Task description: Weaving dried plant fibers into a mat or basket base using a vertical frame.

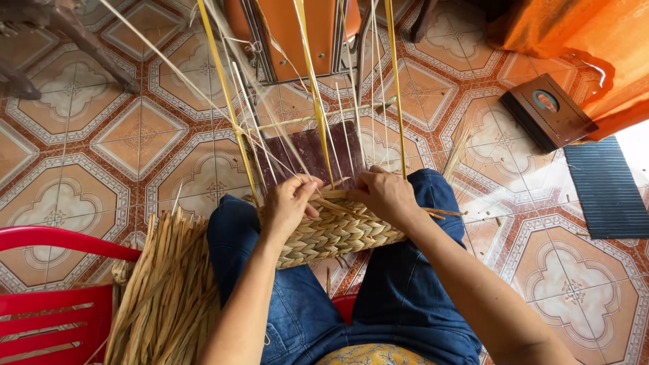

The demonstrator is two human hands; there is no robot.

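Note:
A half-woven straw basket (338,233) lies across my knees, its plaited band facing me. My left hand (287,203) pinches a straw strand at the basket's upper left edge. My right hand (385,196) grips the weave at the upper right edge, fingers curled over the rim. Several long yellow upright strands (314,88) rise from the basket away from me. I sit in blue jeans (405,290).
A bundle of loose dried straw (165,290) leans at my left knee beside a red plastic chair (47,297). An orange chair (297,34) stands ahead, a dark brown box (547,111) at right, a striped mat (605,189) and orange cloth (581,40) beyond. Patterned tile floor all around.

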